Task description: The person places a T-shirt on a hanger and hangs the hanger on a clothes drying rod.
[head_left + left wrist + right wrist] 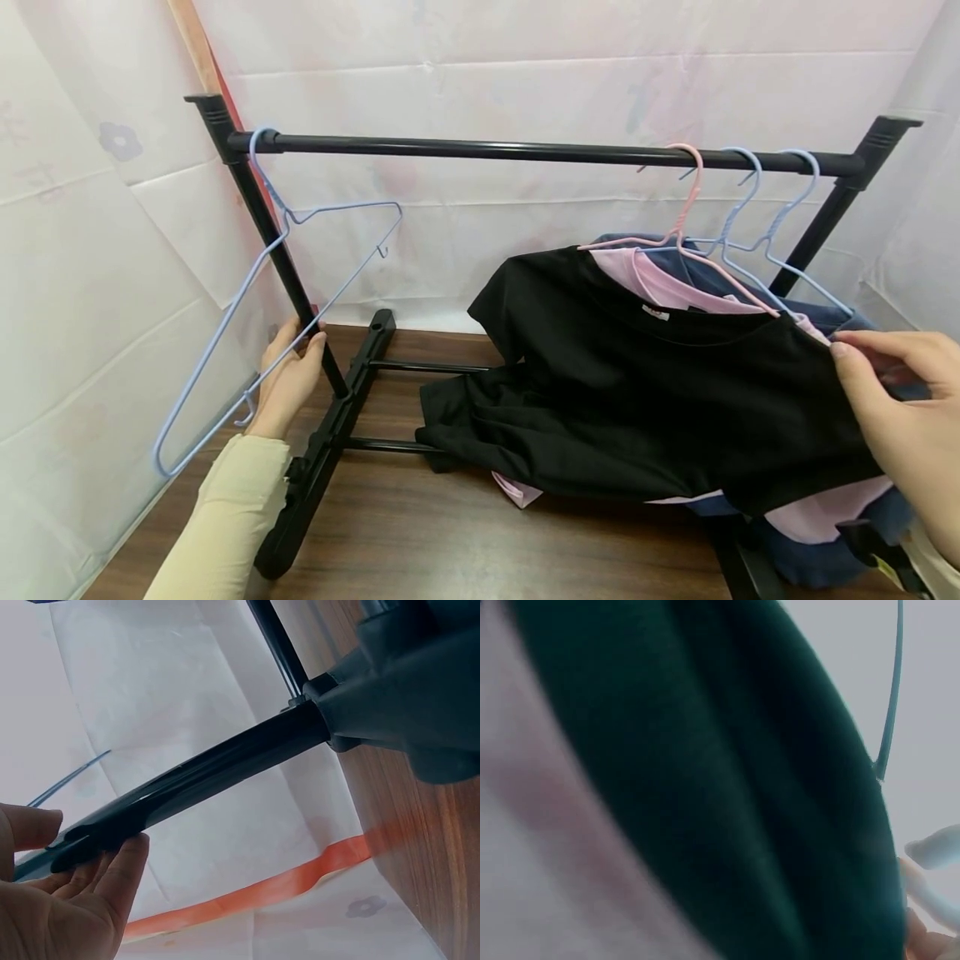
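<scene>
Your left hand (288, 379) curls around the black metal rack's left upright (281, 258), beside the empty blue wire hanger (277, 292). Your right hand (903, 417) pinches the black cotton T-shirt (660, 392) at the rack's right end; keep that pinch firm and the upright steady.

Your left hand (288, 379) sits at about 8 o'clock in the head view. Its fingers are curled, with the thumb on the opposite side. The forearm in a cream sleeve runs from it down toward 7 o'clock. In the left wrist view the fingers (112, 877) lie almost straight, a little bent. Your right hand (896, 408) comes in from 4 o'clock, palm down, and the thumb and fingers are pinched together at 3 o'clock.
</scene>
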A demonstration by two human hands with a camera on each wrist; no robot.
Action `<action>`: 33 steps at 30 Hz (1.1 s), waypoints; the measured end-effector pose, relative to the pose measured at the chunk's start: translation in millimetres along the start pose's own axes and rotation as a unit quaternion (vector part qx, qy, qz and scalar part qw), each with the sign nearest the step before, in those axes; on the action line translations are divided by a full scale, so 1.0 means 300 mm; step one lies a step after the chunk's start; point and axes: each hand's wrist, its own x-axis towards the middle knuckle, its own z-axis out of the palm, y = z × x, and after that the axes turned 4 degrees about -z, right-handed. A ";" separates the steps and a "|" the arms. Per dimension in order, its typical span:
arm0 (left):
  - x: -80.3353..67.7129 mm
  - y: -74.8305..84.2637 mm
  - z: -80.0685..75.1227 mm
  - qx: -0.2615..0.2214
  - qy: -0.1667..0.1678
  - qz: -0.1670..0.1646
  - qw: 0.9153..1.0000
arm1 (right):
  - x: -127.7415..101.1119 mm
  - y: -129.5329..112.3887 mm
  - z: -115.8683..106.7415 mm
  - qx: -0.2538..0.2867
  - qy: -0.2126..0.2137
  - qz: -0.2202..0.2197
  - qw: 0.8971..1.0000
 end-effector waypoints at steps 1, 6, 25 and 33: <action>-0.002 0.000 -0.001 0.002 0.000 0.000 1.000 | 0.001 -0.006 0.000 0.004 0.000 -0.001 1.000; -0.016 0.009 -0.001 0.000 0.010 -0.010 1.000 | 0.004 -0.047 0.009 0.027 -0.010 -0.014 0.999; -0.062 0.054 0.031 -0.077 0.099 -0.035 0.991 | 0.016 -0.162 0.238 0.099 -0.067 -0.124 0.985; -0.084 0.062 0.085 -0.068 0.087 -0.024 0.994 | 0.007 -0.204 0.364 0.118 -0.089 -0.155 0.977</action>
